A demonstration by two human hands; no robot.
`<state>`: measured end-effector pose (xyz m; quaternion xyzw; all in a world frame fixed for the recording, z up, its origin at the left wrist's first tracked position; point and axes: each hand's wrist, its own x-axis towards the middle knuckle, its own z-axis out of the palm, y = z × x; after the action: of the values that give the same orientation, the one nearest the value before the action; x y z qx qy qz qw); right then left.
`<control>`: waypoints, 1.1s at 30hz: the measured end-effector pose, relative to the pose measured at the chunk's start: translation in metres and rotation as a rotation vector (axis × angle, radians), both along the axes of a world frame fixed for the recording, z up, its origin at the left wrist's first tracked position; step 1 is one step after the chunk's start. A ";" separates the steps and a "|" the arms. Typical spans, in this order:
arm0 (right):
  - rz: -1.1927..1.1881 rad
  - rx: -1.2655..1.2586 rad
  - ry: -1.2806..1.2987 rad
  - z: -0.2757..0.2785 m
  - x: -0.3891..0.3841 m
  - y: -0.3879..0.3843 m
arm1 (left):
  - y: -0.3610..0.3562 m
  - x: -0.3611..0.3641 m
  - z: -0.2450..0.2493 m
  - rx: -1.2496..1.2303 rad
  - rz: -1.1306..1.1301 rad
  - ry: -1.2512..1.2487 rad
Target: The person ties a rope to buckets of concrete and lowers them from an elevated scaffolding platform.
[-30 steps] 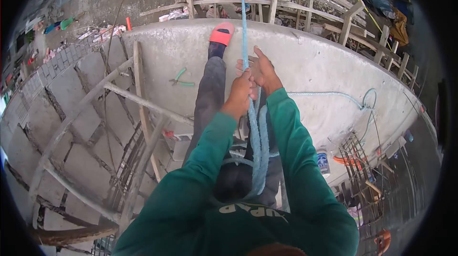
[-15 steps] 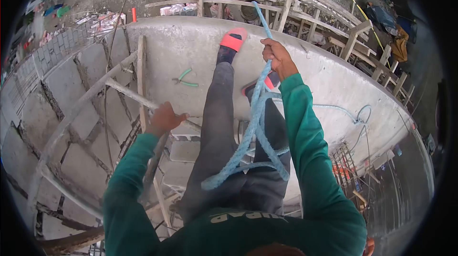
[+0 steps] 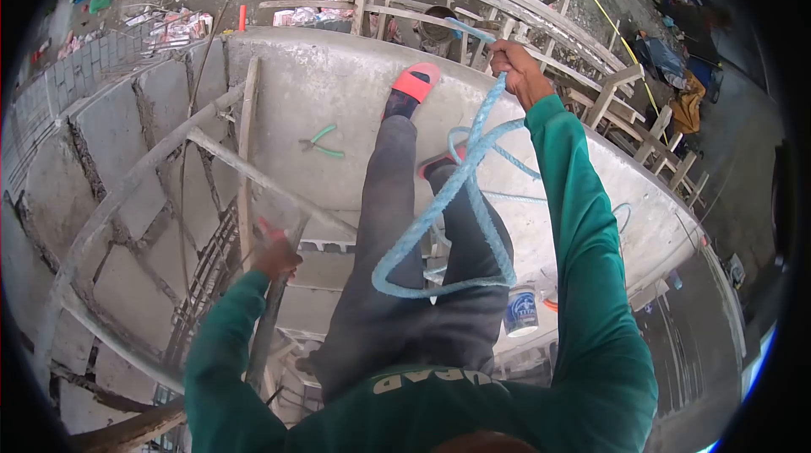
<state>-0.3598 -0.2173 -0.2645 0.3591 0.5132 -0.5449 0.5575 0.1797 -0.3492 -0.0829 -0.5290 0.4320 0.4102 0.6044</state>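
My right hand (image 3: 519, 71) is closed around a light blue rope (image 3: 408, 242), held out over the curved concrete ledge. From the fist the rope hangs in loose loops across my legs. A short length runs from the hand toward the timber beyond the ledge. My left hand (image 3: 277, 259) has its fingers curled on an upright wooden post (image 3: 269, 318), below a slanting pole (image 3: 262, 179). A blurred reddish patch shows just above that hand. Pliers with green handles (image 3: 322, 141) lie on the concrete ledge (image 3: 308, 81), left of my outstretched leg.
Rough timber framing (image 3: 557, 18) stands beyond the ledge. A blue and white can (image 3: 521, 314) is beside my right thigh. Block wall (image 3: 118, 157) and long scaffold poles (image 3: 101, 225) fill the left. A yellow line (image 3: 604, 14) crosses the upper right.
My right hand has moved outward and to the right with the rope, whose loops have widened. My left hand has moved down from the slanting pole. The can has come into view.
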 end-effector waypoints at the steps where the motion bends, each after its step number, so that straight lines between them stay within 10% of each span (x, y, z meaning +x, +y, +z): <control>1: 0.012 -0.001 0.004 0.003 -0.005 0.000 | 0.000 0.002 -0.002 -0.001 0.012 0.004; 11: 0.089 -0.081 0.017 0.129 -0.037 0.033 | 0.006 0.013 -0.005 -0.049 -0.218 0.156; 19: 0.058 0.001 -0.062 0.370 0.066 0.131 | 0.014 0.063 -0.035 0.062 -0.450 0.531; 22: -0.048 0.036 -0.115 0.474 0.157 0.172 | 0.011 0.031 -0.012 -0.141 0.079 0.182; 25: 0.021 -0.015 -0.151 0.573 0.219 0.210 | 0.049 -0.082 0.032 -0.690 -0.484 0.321; 27: 0.103 0.113 -0.092 0.614 0.242 0.226 | 0.104 -0.172 0.013 -0.801 0.081 0.870; 30: 0.134 -0.007 -0.022 0.603 0.249 0.218 | 0.180 -0.309 0.031 0.241 0.918 0.392; 32: 0.104 -0.011 0.009 0.591 0.263 0.230 | 0.214 -0.344 0.029 0.467 1.635 0.074; 33: 0.100 0.021 0.018 0.585 0.266 0.241 | 0.216 -0.344 0.028 0.469 1.641 0.085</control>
<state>-0.0939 0.0232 0.3210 0.3340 0.5409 -0.5143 0.5757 -0.1641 -0.1334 -0.0545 -0.5197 -0.1618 0.8163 0.1933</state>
